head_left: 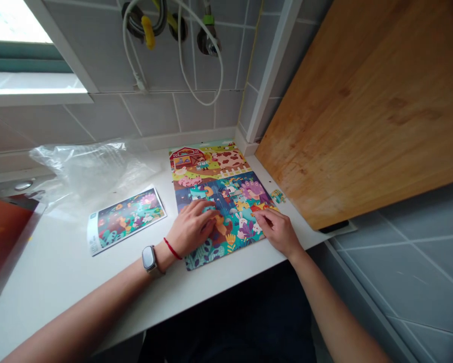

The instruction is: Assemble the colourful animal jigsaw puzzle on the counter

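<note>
A colourful jigsaw puzzle (245, 232) with a night forest scene lies on the white counter, with rabbits and flowers along its near part. My left hand (196, 227) rests palm down on its left side, fingers loosely stretched out and partly covering a fox picture. At the right side, my right hand (279, 229) is closed, thumb and fingertips together at a red-orange puzzle piece (263, 206). Just beyond it, a small loose puzzle piece (277, 196) lies by the right border. Behind the forest scene is a farm picture (226, 160) with a barn and a cow.
Left of the puzzle lies a reference picture card (130, 219). A crumpled clear plastic bag (86, 169) is behind it. An orange-red object (3, 237) stands at far left. A large wooden board (362, 111) leans on the right; a white cable (220, 75) hangs at the wall.
</note>
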{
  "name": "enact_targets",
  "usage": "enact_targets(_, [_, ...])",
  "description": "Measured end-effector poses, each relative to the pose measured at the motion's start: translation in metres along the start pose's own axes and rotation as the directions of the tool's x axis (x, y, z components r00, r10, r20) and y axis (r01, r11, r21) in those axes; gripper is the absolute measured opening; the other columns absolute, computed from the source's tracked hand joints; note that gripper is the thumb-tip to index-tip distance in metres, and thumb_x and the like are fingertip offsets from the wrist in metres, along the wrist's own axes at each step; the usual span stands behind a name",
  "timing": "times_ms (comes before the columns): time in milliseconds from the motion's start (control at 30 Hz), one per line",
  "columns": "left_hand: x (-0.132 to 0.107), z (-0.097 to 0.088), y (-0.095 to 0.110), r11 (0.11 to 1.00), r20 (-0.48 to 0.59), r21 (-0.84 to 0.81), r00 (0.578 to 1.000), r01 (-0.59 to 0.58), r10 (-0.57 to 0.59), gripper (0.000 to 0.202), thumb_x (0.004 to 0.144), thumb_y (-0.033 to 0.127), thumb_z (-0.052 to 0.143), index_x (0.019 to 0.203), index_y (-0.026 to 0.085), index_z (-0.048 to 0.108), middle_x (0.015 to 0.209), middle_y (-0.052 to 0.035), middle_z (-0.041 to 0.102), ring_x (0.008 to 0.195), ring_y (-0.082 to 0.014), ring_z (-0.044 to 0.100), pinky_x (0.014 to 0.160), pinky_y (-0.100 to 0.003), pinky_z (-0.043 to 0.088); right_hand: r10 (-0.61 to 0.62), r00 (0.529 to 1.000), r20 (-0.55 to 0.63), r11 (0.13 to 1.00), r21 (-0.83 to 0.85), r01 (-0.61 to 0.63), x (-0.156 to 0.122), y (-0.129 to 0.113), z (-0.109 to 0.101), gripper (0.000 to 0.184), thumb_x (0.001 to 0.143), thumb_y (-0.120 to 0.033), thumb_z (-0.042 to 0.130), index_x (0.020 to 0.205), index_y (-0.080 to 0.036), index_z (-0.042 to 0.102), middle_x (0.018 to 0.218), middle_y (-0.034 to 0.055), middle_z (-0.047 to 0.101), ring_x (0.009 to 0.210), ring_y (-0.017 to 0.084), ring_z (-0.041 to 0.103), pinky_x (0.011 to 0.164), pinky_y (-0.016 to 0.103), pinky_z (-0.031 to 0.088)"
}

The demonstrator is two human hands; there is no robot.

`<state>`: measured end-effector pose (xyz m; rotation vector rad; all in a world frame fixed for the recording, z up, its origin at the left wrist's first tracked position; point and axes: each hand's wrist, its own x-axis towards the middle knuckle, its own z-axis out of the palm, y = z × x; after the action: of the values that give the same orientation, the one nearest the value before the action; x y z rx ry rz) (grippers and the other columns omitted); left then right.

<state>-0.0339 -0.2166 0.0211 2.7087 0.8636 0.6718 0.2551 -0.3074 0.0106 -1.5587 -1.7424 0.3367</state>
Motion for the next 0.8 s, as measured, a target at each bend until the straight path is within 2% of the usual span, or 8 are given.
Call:
enact_targets(67, [0.001,-0.001,-0.017,0.993,-0.055,0.077,0.995,0.086,-0.082,0.031,0.104,0.032,0.054,0.130,0.020,0.067,0.140,-0.0146,0.064,0.130,-0.0353,0.057,0.104,-0.056,0.055,0.002,1.000,-0.003,1.000,-0.002,-0.002,0.001,-0.001,0.000,0.025,0.104,-0.035,0.055,0.099,-0.023,0.077,0.096,0.0063,0.079,0.089,0.023,0.074,0.082,0.035,0.057])
enact_targets(167, [0.001,0.000,-0.033,0.996,-0.024,0.068,0.998,0.053,-0.052,0.036,0.105,0.036,0.054,0.136,0.020,0.063,0.131,-0.0126,0.071,0.130,-0.0339,0.059,0.105,-0.054,0.056,0.009,1.000,0.000,1.000,0.002,-0.009,0.002,-0.002,0.000,0.025,0.104,-0.035,0.055,0.100,-0.024,0.077,0.096,0.0065,0.079,0.089,0.023,0.074,0.082,0.035,0.057])
enact_targets(300, [0.005,0.000,-0.037,0.999,-0.004,0.039,0.999,0.036,-0.036,0.037,0.107,0.042,0.052,0.136,0.020,0.063,0.133,-0.0129,0.069,0.128,-0.0320,0.060,0.107,-0.051,0.054,0.006,1.000,-0.010,1.000,0.020,-0.005,0.002,-0.001,0.000,0.027,0.106,-0.034,0.053,0.100,-0.023,0.076,0.096,0.0059,0.079,0.090,0.023,0.073,0.083,0.034,0.056])
enact_targets(400, [0.008,-0.003,-0.038,0.998,0.017,0.035,0.998,0.058,-0.059,0.035,0.105,0.045,0.055,0.129,0.021,0.065,0.123,-0.0123,0.071,0.115,-0.0308,0.065,0.099,-0.048,0.056,0.014,1.000,-0.012,1.000,0.016,-0.014,0.002,0.000,0.000,0.028,0.106,-0.035,0.052,0.097,-0.023,0.076,0.091,0.0050,0.077,0.086,0.022,0.072,0.080,0.033,0.054])
enact_targets(467, [0.011,-0.005,-0.037,0.997,0.018,0.041,0.997,0.072,-0.073,0.038,0.103,0.046,0.059,0.131,0.021,0.063,0.119,-0.0118,0.071,0.111,-0.0308,0.065,0.096,-0.047,0.057,0.019,1.000,-0.004,1.000,0.009,-0.019,0.002,0.001,-0.001,0.030,0.107,-0.037,0.050,0.095,-0.024,0.075,0.087,0.0045,0.075,0.083,0.021,0.070,0.077,0.033,0.053])
enact_targets(600, [0.024,-0.005,-0.024,0.998,-0.026,0.028,0.998,0.059,-0.058,0.049,0.098,0.043,0.067,0.142,0.022,0.054,0.120,-0.0101,0.072,0.116,-0.0319,0.064,0.099,-0.049,0.053,0.013,0.999,0.044,1.000,0.006,-0.013,0.003,0.001,-0.004,0.035,0.109,-0.038,0.047,0.090,-0.022,0.073,0.082,0.0043,0.071,0.079,0.020,0.067,0.074,0.031,0.050])
enact_targets(733, [0.049,0.007,0.005,0.997,0.031,-0.073,0.999,0.012,-0.010,0.037,0.097,0.042,0.070,0.128,0.022,0.064,0.114,-0.0083,0.072,0.110,-0.0286,0.064,0.096,-0.045,0.054,0.014,0.998,0.059,1.000,0.021,-0.015,0.004,0.000,-0.005,0.034,0.109,-0.037,0.048,0.090,-0.022,0.072,0.083,0.0040,0.071,0.079,0.019,0.067,0.075,0.031,0.049])
enact_targets(800, [0.061,0.017,0.016,0.999,0.058,-0.037,0.998,0.002,0.000,0.034,0.096,0.043,0.072,0.122,0.022,0.069,0.111,-0.0079,0.072,0.106,-0.0282,0.064,0.094,-0.045,0.054,0.023,0.998,0.058,0.999,0.026,-0.025,0.004,-0.001,-0.006,0.033,0.109,-0.036,0.049,0.090,-0.022,0.071,0.084,0.0040,0.072,0.080,0.019,0.067,0.075,0.031,0.050])
